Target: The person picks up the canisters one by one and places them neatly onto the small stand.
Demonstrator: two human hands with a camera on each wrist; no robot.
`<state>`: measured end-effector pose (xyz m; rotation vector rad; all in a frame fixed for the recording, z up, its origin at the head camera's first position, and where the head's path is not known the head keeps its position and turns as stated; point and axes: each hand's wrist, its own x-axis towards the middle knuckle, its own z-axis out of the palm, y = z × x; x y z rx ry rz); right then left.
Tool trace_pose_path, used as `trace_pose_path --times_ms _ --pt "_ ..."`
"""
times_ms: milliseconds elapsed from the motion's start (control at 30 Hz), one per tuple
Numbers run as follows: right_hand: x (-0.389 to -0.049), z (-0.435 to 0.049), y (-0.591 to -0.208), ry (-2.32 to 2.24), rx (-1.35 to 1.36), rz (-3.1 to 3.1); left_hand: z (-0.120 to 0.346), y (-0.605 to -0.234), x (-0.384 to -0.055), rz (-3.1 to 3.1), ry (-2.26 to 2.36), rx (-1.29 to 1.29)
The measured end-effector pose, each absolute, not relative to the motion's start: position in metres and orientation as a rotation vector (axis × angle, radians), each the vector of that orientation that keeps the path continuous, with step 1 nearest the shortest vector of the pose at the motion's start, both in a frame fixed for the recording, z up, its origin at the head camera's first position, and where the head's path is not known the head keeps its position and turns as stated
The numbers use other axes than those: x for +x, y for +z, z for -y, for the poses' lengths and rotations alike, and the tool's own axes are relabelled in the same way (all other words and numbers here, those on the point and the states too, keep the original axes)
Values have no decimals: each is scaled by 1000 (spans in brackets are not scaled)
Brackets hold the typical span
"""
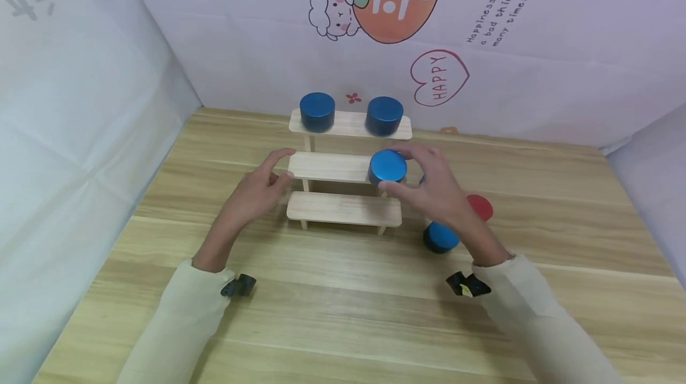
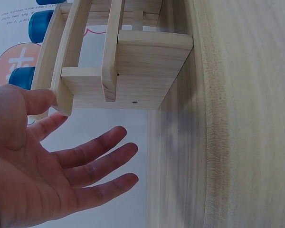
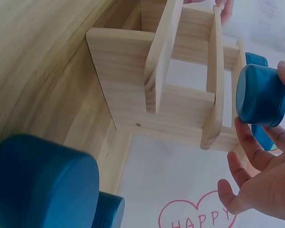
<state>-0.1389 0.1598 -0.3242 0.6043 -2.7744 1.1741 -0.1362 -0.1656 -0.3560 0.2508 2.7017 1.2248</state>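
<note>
Judging by how things lie, the work of setting tins on the stand looks partly done. On the top tier (image 1: 349,124) of a pale wooden three-tier stand (image 2: 142,66), two blue cylindrical metallic-looking tins (image 1: 317,112) are in place, one towards each end. A third blue cylindrical tin (image 1: 388,165) is at the right end of the middle tier (image 1: 327,166); the right hand (image 1: 436,187) grasps it between thumb and fingers, and the right wrist view suggests that it is just above the wood, not resting on it. The left hand (image 1: 254,193) pinches the left end of that same tier between thumb and index finger, its other fingers spread free (presumably to steady the stand). What seems left is the rest of the middle tier and the bottom tier (image 1: 343,210), both bare. On the wood-grain table (image 1: 321,312), to the right, are a blue tin (image 1: 441,237), another blue tin (image 3: 109,211) mostly hidden in the head view by the right hand, and a red round-topped object (image 1: 479,208), partly covered by the right arm.
</note>
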Motion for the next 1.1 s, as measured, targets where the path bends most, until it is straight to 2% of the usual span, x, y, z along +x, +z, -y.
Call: trace_pose_path --times_ms 633,1100 --pt "-143 -123 -330 1241 739 2738 168 -356 -138 -2699 1235 269" --pt "-151 -101 -329 1203 734 2743 167 -356 -139 -2689 1247 256"
